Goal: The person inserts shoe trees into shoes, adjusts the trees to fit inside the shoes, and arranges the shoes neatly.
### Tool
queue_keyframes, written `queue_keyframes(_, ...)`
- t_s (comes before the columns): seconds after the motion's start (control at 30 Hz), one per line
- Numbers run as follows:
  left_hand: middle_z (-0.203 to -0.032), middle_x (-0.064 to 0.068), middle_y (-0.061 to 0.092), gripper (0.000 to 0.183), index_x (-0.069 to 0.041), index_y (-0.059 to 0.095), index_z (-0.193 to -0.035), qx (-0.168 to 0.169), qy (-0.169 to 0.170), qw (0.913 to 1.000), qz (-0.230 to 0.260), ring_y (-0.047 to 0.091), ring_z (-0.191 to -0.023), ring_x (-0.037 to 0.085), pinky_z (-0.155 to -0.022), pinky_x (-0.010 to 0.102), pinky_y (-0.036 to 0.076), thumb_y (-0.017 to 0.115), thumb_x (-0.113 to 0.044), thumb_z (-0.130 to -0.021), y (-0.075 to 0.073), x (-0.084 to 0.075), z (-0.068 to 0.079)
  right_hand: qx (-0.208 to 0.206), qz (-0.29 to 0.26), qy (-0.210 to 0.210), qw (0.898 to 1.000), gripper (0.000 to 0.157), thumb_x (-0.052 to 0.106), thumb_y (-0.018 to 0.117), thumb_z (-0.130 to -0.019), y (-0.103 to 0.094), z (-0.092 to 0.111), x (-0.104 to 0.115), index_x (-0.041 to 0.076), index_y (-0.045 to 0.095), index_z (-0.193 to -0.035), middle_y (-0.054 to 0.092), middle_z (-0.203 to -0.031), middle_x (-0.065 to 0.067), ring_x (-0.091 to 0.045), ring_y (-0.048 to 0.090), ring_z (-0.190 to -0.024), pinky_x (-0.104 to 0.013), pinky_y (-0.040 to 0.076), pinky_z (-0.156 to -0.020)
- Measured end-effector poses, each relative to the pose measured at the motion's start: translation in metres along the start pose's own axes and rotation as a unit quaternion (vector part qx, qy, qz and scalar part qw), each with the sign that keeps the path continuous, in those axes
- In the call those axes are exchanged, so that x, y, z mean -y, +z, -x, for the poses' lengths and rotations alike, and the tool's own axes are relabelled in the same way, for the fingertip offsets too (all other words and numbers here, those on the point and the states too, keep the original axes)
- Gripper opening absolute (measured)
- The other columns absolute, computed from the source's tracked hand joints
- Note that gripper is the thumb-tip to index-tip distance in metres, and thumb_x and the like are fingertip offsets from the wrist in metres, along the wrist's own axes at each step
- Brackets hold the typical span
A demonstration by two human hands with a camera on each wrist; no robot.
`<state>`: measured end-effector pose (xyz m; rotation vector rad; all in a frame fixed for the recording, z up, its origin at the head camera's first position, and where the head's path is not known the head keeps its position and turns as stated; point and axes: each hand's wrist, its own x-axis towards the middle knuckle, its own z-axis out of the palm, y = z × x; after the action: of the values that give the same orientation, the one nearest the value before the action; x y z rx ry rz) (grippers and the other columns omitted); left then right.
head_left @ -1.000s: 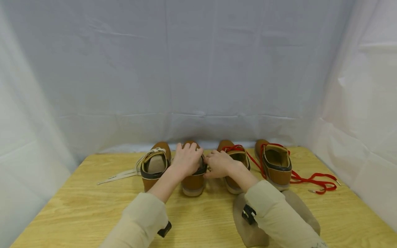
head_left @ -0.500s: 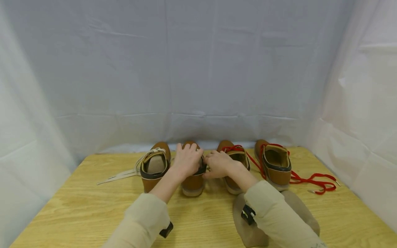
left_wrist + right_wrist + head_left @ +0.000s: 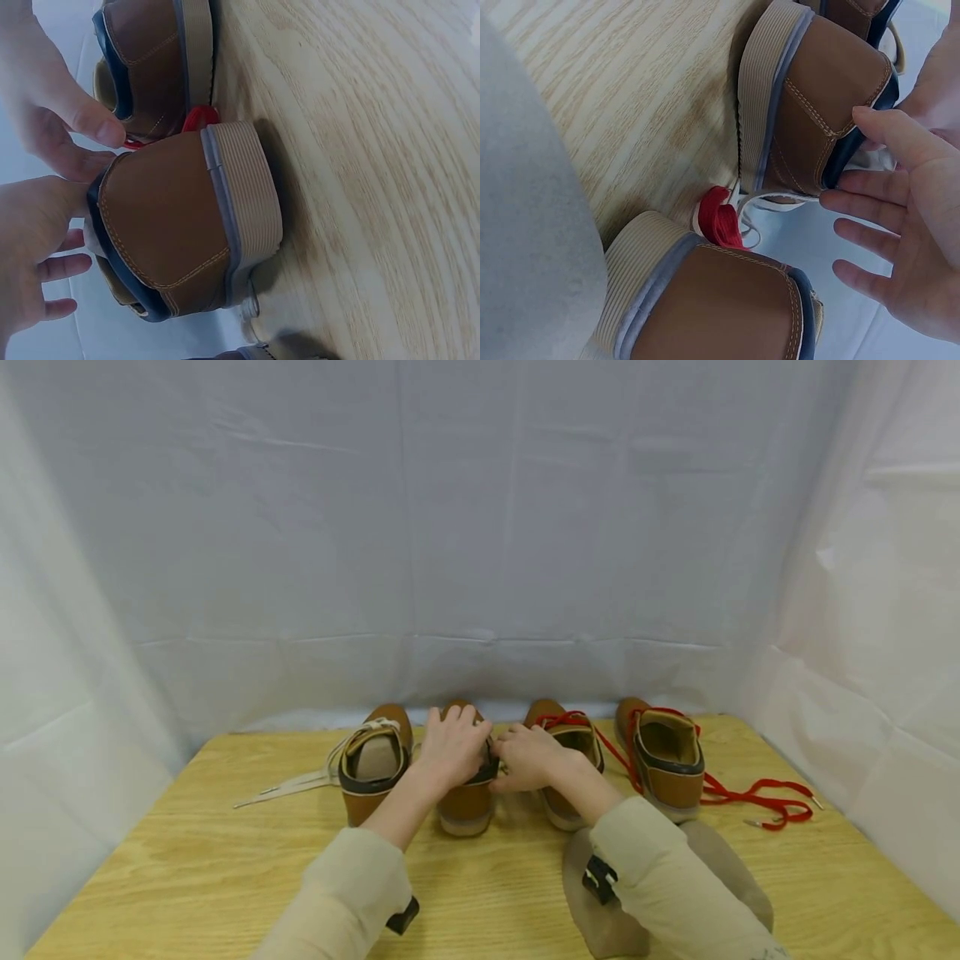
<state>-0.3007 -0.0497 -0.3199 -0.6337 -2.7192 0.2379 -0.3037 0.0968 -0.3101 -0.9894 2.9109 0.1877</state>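
Four brown shoes stand in a row, heels toward me. At the second shoe from the left (image 3: 467, 810), my left hand (image 3: 453, 747) reaches over the opening from above. Its thumb and a finger pinch a pale insole (image 3: 94, 238) at the collar, while the other fingers hang loose; most of the insole is hidden inside. My right hand (image 3: 528, 758) holds the same shoe's dark collar (image 3: 847, 154) from the right side, thumb on the outer heel, two fingers at the rim. The leftmost shoe (image 3: 360, 806) has a beige insole (image 3: 377, 758) inside it.
Two shoes with red laces, the third (image 3: 558, 806) and the fourth (image 3: 670, 785), stand to the right. Loose red laces (image 3: 772, 797) and pale laces (image 3: 292, 787) trail on the wooden table (image 3: 225, 868). Beige insoles (image 3: 731, 860) lie under my right forearm.
Both hands stay at the second shoe with almost no movement. The left sleeve has shifted very slightly to the right; the shoes stand where they stood.
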Motion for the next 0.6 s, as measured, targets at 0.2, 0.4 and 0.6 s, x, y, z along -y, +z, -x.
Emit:
queue_keyframes(0.2,-0.106,0.006,0.055,0.022,-0.019,0.065,-0.109,-0.015,0.003,0.9999,0.006,0.051,-0.099,0.028,-0.083,0.049,0.038,0.063,-0.027,-0.088,-0.0037,0.0014,0.0012,-0.005,0.004,-0.004,1.000,0.044,0.046,0.063,-0.084,-0.0001,-0.0005,-0.0003,0.015,0.062,-0.115,0.058,-0.115,-0.001,-0.024,0.045,-0.114,-0.043,0.039,-0.091)
queue_keyframes(0.4,-0.101,0.004,0.056,0.020,-0.017,0.064,-0.103,-0.024,0.002,0.9997,-0.003,0.052,-0.093,0.024,-0.083,0.048,0.038,0.067,-0.027,-0.085,-0.0049,0.0004,0.0007,-0.007,0.010,-0.005,1.000,0.046,0.047,0.063,-0.084,-0.0005,-0.0001,-0.0004,0.015,0.062,-0.117,0.058,-0.116,-0.001,-0.024,0.045,-0.114,-0.043,0.039,-0.091)
queue_keyframes(0.6,-0.097,0.003,0.056,0.017,-0.017,0.063,-0.099,-0.022,-0.006,0.9997,-0.006,0.052,-0.090,0.024,-0.082,0.047,0.037,0.066,-0.026,-0.086,-0.0046,-0.0020,-0.0007,-0.006,0.013,-0.004,1.000,0.045,0.047,0.062,-0.085,-0.0006,0.0000,0.0003,0.015,0.062,-0.116,0.058,-0.115,-0.001,-0.024,0.045,-0.114,-0.043,0.039,-0.091)
